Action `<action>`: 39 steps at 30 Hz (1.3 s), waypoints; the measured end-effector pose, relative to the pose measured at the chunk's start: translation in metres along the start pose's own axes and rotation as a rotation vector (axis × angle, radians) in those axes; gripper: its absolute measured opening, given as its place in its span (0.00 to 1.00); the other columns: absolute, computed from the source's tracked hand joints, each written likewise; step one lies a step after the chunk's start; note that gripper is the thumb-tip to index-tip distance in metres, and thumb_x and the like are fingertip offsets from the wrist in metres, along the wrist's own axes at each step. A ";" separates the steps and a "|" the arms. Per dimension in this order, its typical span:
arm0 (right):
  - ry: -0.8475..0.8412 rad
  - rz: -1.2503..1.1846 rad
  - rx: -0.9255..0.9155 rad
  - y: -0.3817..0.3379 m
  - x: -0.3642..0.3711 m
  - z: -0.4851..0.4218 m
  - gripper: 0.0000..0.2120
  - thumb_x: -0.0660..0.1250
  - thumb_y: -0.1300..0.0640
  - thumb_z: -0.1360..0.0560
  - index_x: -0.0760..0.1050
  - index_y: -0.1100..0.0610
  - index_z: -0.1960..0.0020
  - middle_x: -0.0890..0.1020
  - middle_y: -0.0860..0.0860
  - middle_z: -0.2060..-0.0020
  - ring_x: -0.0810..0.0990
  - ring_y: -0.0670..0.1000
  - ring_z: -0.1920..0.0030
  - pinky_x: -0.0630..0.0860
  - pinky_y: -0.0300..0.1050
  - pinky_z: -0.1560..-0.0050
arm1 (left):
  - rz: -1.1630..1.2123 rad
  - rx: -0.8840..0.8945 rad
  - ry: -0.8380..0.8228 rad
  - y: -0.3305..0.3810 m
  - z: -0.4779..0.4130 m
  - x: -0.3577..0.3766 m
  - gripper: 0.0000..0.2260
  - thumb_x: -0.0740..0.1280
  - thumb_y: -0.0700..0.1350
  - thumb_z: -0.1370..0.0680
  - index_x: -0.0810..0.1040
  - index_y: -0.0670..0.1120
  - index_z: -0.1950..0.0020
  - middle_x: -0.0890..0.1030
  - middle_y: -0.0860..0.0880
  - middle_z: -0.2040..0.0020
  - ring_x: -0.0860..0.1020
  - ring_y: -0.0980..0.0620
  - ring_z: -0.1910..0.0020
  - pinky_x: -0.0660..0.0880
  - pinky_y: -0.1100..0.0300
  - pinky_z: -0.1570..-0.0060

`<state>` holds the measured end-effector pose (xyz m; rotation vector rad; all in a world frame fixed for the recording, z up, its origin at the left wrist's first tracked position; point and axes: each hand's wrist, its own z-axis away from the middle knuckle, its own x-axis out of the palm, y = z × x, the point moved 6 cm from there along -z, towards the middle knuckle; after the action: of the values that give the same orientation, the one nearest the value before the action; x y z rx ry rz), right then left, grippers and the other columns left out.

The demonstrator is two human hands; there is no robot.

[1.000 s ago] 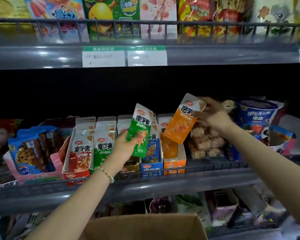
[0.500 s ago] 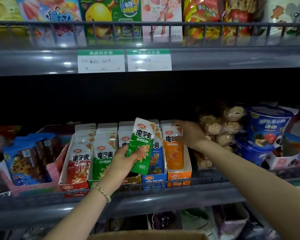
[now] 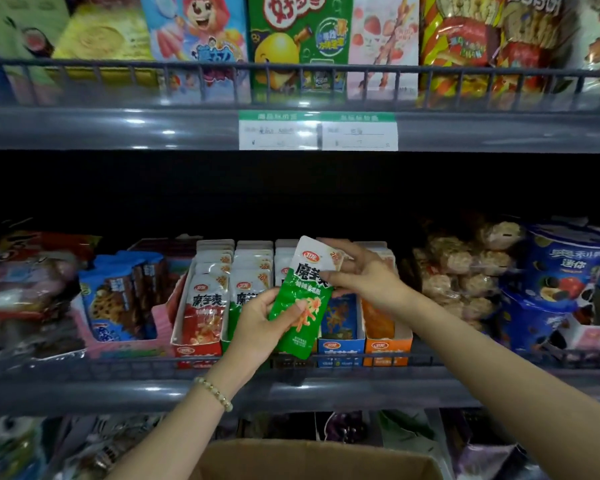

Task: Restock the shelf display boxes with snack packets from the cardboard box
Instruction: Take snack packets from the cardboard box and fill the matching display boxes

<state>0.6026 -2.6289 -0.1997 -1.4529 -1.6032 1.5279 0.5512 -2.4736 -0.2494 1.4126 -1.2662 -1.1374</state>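
Observation:
A green snack packet [image 3: 303, 299] is held upright in front of the middle shelf. My left hand [image 3: 260, 323] grips its lower half, and my right hand [image 3: 364, 275] pinches its white top corner. Behind it stand the display boxes side by side: red [image 3: 196, 349], green [image 3: 246, 299], blue [image 3: 342, 344] and orange [image 3: 387, 346], each with packets in it. The open cardboard box [image 3: 312, 459] shows at the bottom edge; its contents are hidden.
A wire rail [image 3: 118, 367] runs along the shelf front. Blue cookie packs [image 3: 118, 299] sit left of the boxes, wrapped cakes [image 3: 465, 268] and blue tubs [image 3: 565, 268] to the right. The upper shelf [image 3: 153, 129] hangs close above, with price labels [image 3: 317, 133].
My right hand let go of the orange packet, now in the orange box, and moved left to pinch the green packet's top. My left hand kept holding the green packet.

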 end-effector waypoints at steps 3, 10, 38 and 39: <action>0.028 -0.021 -0.018 -0.010 0.019 -0.008 0.23 0.68 0.67 0.26 0.70 0.50 0.35 0.83 0.51 0.56 0.83 0.43 0.58 0.81 0.38 0.59 | -0.193 0.091 0.042 0.001 0.008 -0.030 0.09 0.69 0.48 0.26 0.78 0.50 0.47 0.84 0.57 0.53 0.82 0.59 0.53 0.78 0.66 0.58; 0.307 -0.055 -0.025 -0.020 0.031 -0.042 0.22 0.69 0.69 0.27 0.71 0.58 0.35 0.82 0.54 0.54 0.82 0.48 0.57 0.81 0.48 0.54 | -0.958 0.294 0.105 -0.015 0.024 -0.103 0.20 0.68 0.55 0.26 0.73 0.51 0.36 0.77 0.55 0.39 0.76 0.58 0.44 0.71 0.67 0.48; -0.042 0.607 -0.066 0.015 0.101 0.062 0.24 0.60 0.49 0.21 0.59 0.43 0.26 0.60 0.38 0.28 0.54 0.40 0.27 0.54 0.41 0.28 | -0.841 0.326 0.071 -0.045 0.095 -0.101 0.22 0.57 0.63 0.25 0.75 0.51 0.38 0.74 0.56 0.39 0.69 0.58 0.38 0.68 0.58 0.37; -0.064 0.585 -0.056 0.022 0.102 0.080 0.24 0.60 0.49 0.21 0.59 0.43 0.27 0.59 0.36 0.30 0.54 0.37 0.29 0.52 0.38 0.28 | -0.832 0.321 0.041 -0.053 0.106 -0.095 0.22 0.57 0.63 0.24 0.75 0.51 0.39 0.74 0.56 0.40 0.70 0.58 0.38 0.68 0.59 0.38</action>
<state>0.5074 -2.5732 -0.2723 -2.0457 -1.3224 1.8588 0.4515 -2.3790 -0.3140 2.3087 -0.8496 -1.4563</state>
